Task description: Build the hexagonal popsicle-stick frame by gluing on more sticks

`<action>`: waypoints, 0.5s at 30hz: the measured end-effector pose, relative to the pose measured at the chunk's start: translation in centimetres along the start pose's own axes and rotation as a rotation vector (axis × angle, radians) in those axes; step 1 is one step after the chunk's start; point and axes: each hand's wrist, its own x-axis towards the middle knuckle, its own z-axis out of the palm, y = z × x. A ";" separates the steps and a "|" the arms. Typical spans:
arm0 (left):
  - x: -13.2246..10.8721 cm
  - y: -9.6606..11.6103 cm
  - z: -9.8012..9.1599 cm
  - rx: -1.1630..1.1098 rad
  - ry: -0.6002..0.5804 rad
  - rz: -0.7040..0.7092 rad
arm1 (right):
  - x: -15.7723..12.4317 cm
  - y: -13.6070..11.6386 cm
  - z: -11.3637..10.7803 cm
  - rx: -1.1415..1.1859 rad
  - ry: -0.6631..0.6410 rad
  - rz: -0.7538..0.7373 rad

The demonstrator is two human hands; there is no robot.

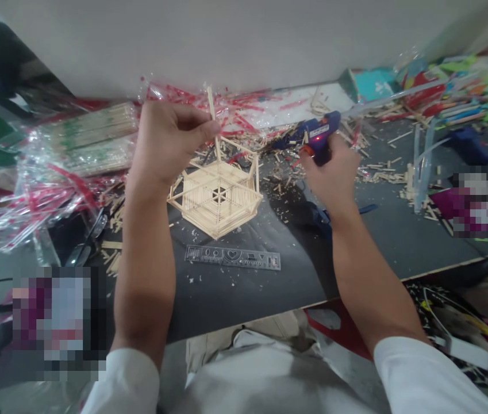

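A hexagonal structure built of thin wooden sticks [220,207] rests on the dark tabletop, with a spoked, web-like pattern around its middle. My left hand [170,138] pinches an upright wooden stick [211,103] at the structure's far side. In my right hand [334,169] is a blue hot glue gun [319,135] with a lit red light; a long clear glue stick [392,92] runs out of its back. The gun's nozzle points left, apart from the structure. A clear stencil ruler [233,257] lies flat in front of the structure.
Plastic-wrapped bundles of sticks [92,138] lie at the left, among red-striped wrappers. Stick offcuts [287,178] are scattered over the table. Clear glue sticks [422,167] and a second blue tool [470,144] sit at the right. The table's front edge [261,323] runs close to my body.
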 end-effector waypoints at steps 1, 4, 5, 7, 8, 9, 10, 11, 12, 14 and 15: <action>0.0 0.1 0.0 -0.003 0.006 -0.005 | 0.0 0.1 0.0 -0.002 0.000 -0.004; 0.0 0.2 0.2 -0.008 0.018 -0.031 | 0.1 0.5 0.1 -0.003 -0.008 -0.016; 0.1 0.2 0.2 -0.010 0.025 -0.043 | 0.1 0.6 0.1 -0.006 -0.014 -0.020; 0.1 0.1 0.2 -0.024 0.041 -0.072 | 0.1 0.7 0.1 -0.016 -0.024 -0.024; 0.2 -0.1 0.2 -0.033 0.049 -0.082 | 0.1 0.8 0.1 -0.021 -0.028 -0.024; 0.2 -0.2 0.2 -0.039 0.057 -0.082 | 0.2 0.8 0.1 -0.024 -0.033 -0.025; 0.3 -0.3 0.2 -0.041 0.063 -0.075 | 0.2 0.9 0.2 -0.026 -0.034 -0.025; 0.3 -0.5 0.2 -0.039 0.066 -0.062 | 0.2 1.0 0.2 -0.026 -0.035 -0.027; 0.3 -0.6 0.2 -0.032 0.068 -0.051 | 0.3 1.0 0.2 -0.025 -0.032 -0.031; 0.3 -0.7 0.1 -0.025 0.066 -0.038 | 0.3 1.1 0.3 -0.024 -0.026 -0.040; 0.3 -0.7 0.1 -0.026 0.064 -0.040 | 0.3 1.1 0.3 -0.024 -0.023 -0.041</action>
